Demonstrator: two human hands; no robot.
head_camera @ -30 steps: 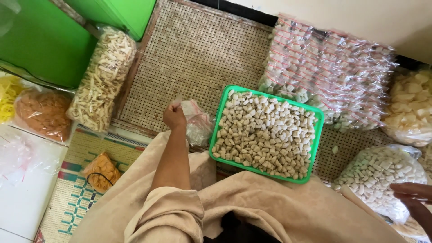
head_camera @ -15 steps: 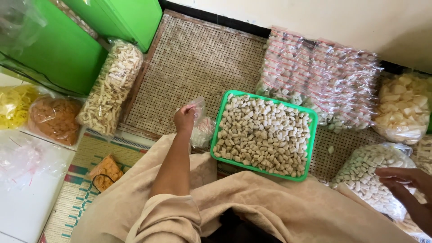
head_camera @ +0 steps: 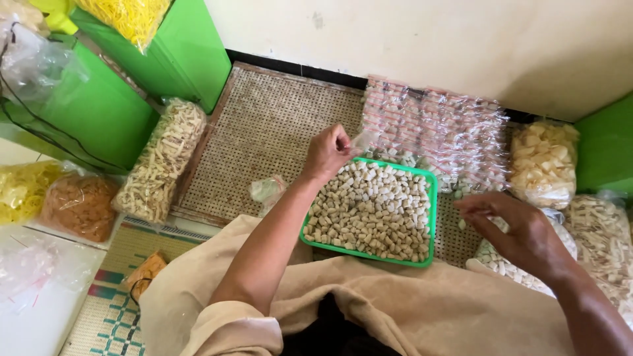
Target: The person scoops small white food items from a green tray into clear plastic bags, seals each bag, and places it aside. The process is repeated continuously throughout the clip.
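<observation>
Left hand (head_camera: 328, 153) pinches 1 small clear bag (head_camera: 361, 140) above the green tray (head_camera: 432, 217) of pale snack pieces (head_camera: 372, 211); right hand (head_camera: 521, 231) hovers open, seemingly mid-bagging.

Bright, even daylight; edges perhaps slightly warped.

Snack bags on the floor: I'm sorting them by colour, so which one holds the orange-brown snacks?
The bag of orange-brown snacks at far left, beside the yellow bag. The other filled bags hold pale, whitish pieces.

Left hand (head_camera: 328, 153) pinching clear bag (head_camera: 361, 140) above green tray (head_camera: 433, 217), right hand (head_camera: 517, 231) open
</observation>
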